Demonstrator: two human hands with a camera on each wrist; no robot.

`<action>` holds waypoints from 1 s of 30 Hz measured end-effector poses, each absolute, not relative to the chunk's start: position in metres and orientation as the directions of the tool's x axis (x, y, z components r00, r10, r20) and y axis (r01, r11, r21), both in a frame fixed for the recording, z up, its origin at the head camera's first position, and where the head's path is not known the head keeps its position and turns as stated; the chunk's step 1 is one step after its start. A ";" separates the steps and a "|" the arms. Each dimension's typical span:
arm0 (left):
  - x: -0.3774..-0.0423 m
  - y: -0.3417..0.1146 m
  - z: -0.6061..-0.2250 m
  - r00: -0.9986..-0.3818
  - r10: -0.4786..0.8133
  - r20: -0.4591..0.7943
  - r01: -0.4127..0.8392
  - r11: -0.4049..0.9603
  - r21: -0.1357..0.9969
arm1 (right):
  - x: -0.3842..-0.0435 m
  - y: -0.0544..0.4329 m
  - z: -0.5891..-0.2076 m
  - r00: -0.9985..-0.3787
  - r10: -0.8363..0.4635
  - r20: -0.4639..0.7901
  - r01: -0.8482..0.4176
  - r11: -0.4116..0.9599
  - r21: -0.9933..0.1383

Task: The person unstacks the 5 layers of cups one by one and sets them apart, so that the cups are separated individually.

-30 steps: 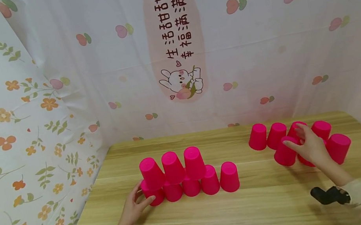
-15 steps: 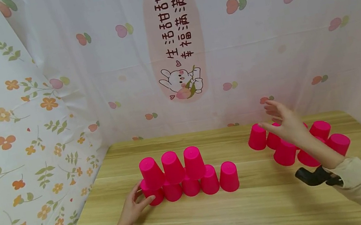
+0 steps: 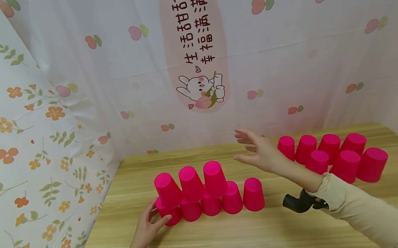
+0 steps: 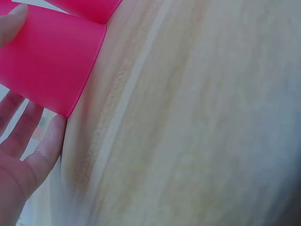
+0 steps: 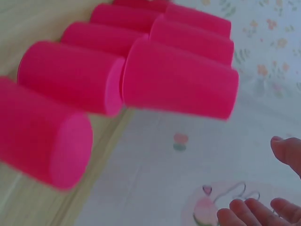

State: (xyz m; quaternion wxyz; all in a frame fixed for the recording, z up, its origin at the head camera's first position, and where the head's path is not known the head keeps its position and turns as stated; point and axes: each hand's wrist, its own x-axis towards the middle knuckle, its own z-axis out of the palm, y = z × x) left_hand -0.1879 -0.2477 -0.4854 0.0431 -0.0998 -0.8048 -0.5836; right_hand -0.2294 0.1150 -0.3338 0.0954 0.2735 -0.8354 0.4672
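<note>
In the head view my left hand (image 3: 148, 229) holds the leftmost pink cup (image 3: 170, 217) of a bottom row, thumb on the near side and fingers round the far side. The left wrist view shows the thumb on that upside-down cup (image 4: 51, 56) and fingertips at its lower rim. Three more upside-down cups, among them a top right cup (image 3: 214, 179), stand on the row. At the row's right end is an uncovered cup (image 3: 253, 195). My right hand (image 3: 263, 152) is raised behind and above that end, empty, fingers spread and relaxed.
Several more upside-down pink cups, including a far right cup (image 3: 372, 165), stand in a group at the right of the wooden table (image 3: 219, 247). My right forearm overlaps some of them. A printed curtain (image 3: 132, 100) hangs behind the table.
My right hand has left the right group of cups, risen and moved left toward the stack, carrying nothing. My left hand stays on its cup.
</note>
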 end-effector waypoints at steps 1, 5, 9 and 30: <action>-0.188 -0.248 -0.485 -0.977 0.110 0.185 0.210 0.299 0.931 | -0.229 0.109 -0.336 -0.829 -0.380 0.409 -0.546 0.399 -0.737; -0.189 -0.248 -0.486 -0.977 0.111 0.181 0.207 0.302 0.931 | -0.225 0.088 -0.346 -0.819 -0.432 0.378 -0.541 0.362 -0.759; -0.189 -0.248 -0.485 -0.978 0.110 0.176 0.202 0.308 0.930 | -0.221 0.071 -0.355 -0.813 -0.472 0.342 -0.529 0.351 -0.773; -0.189 -0.247 -0.487 -0.985 0.088 0.147 0.167 0.294 0.941 | -0.205 0.059 -0.357 -0.834 -0.467 0.294 -0.440 0.244 -0.864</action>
